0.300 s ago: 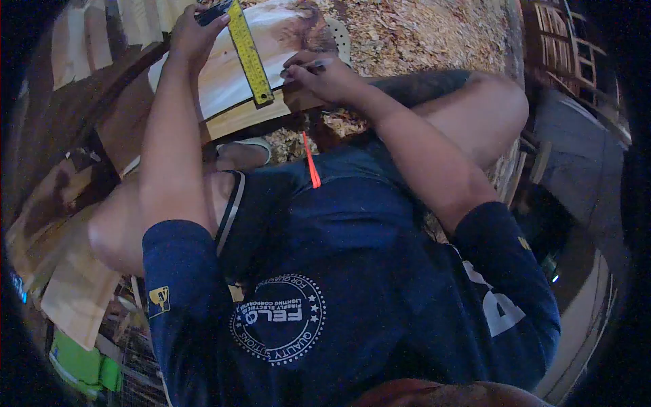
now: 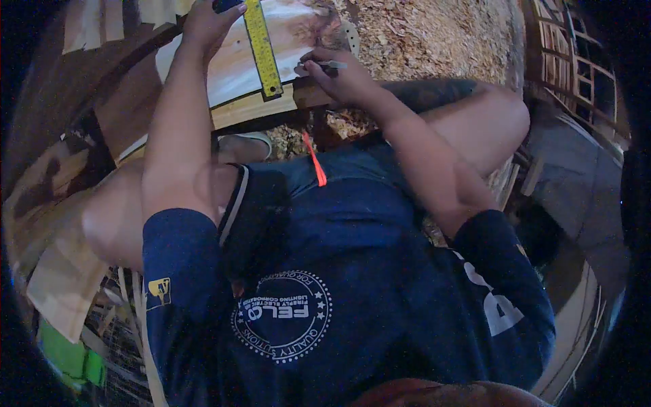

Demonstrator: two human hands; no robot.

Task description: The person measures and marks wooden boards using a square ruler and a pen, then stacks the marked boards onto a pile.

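**While the left hand (image 2: 210,26) held the ruler (image 2: 263,57), the right hand (image 2: 344,81) held the pen (image 2: 333,64)**

Because the ruler lay across the board (image 2: 227,73) and the pen was beside its lower end, the step in hand was judged to be measuring or marking.

Board: located beyond the crossed legs, face up, with a paler plank (image 2: 254,110) at its near edge. The ruler's lower end reached over that plank.

Left grip: clamped on the dark upper end of the ruler; the top of the frame cut off part of the hold.

Right grip: fingers and thumb together on the pen, to the right of the ruler and apart from it. Whether the tip touched the board could not be determined.

Surroundings: shavings (image 2: 434,44) lay beyond and to the right; a perforated plate (image 2: 351,37) adjoined the board's right end.

Next move, as judged: any line along the ruler would call for steady left-hand pressure, the tip against the edge, and light strokes, since a slip would skew the line.
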